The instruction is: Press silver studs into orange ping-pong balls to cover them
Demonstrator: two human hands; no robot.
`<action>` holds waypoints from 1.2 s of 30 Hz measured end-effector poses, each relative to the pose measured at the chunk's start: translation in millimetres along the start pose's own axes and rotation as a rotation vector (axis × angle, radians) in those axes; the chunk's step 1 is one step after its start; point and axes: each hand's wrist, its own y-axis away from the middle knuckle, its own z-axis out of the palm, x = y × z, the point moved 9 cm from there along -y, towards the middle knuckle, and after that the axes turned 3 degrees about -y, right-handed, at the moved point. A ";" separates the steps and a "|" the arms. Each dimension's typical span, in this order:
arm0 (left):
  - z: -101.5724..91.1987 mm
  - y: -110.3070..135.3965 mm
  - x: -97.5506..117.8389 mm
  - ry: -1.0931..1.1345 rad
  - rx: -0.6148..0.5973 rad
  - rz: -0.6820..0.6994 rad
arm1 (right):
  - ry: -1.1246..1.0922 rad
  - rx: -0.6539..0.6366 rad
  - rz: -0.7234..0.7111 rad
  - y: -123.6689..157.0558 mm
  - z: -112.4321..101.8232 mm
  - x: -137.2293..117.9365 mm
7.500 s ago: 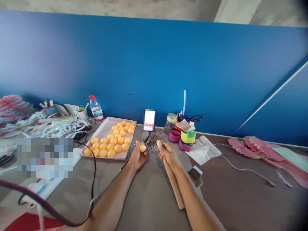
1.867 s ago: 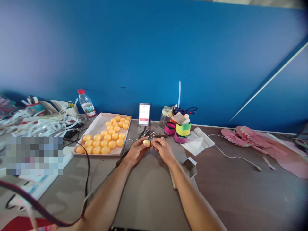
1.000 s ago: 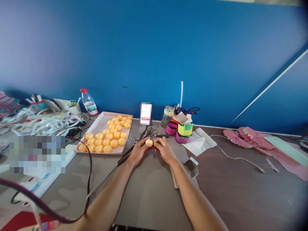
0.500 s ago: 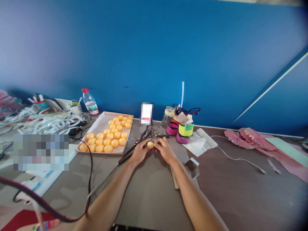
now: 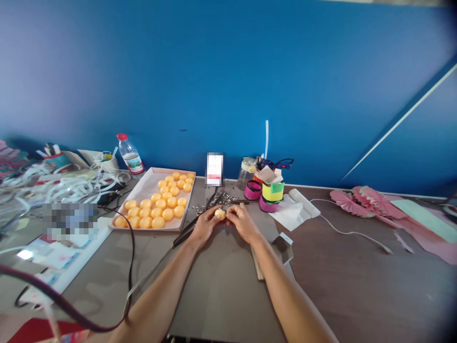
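Note:
A small yellow-orange ball (image 5: 220, 215) is held in the fingers of my left hand (image 5: 204, 226), above the grey table mat. Something dark and shiny shows at its upper edge, too small to name. My right hand (image 5: 243, 223) is pinched at the ball's right side; what lies between those fingertips is hidden. Just behind the hands, small shiny metal pieces (image 5: 200, 208) are scattered in a heap. To the left, a shallow white tray (image 5: 145, 186) contains several orange balls (image 5: 157, 222) of the same sort.
A red-capped bottle (image 5: 131, 156) stands behind the tray. Behind my hands are a phone (image 5: 214, 170), a glass jar (image 5: 246, 172) and a yellow-and-pink holder (image 5: 272, 193). A dark cable (image 5: 133, 257) loops at left. Pink folded paper (image 5: 371, 202) lies at right.
The whole view has shifted slightly. My left fingers have turned a little on the ball, exposing more of its front; the right hand stays pinched beside it.

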 end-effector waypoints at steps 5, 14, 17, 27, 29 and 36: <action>-0.6 -0.3 -2.2 -0.013 0.013 -0.013 | -0.056 0.021 0.045 3.1 -0.8 -8.0; -15.1 -3.9 6.0 0.387 0.117 -0.021 | 0.107 0.210 -0.089 -3.6 -21.2 -3.8; -23.7 -5.0 7.0 0.449 0.155 -0.003 | 0.515 0.096 -0.183 0.3 -4.8 -13.1; -28.8 -7.0 0.3 0.544 0.169 -0.051 | 0.788 -0.222 -0.311 12.7 48.6 -22.9; -28.1 -6.9 -0.8 0.534 0.169 -0.054 | 0.771 -0.214 -0.301 10.3 49.7 -21.2; -23.3 -7.3 -0.1 0.489 0.135 -0.041 | 0.645 -0.133 -0.234 7.9 38.1 -18.8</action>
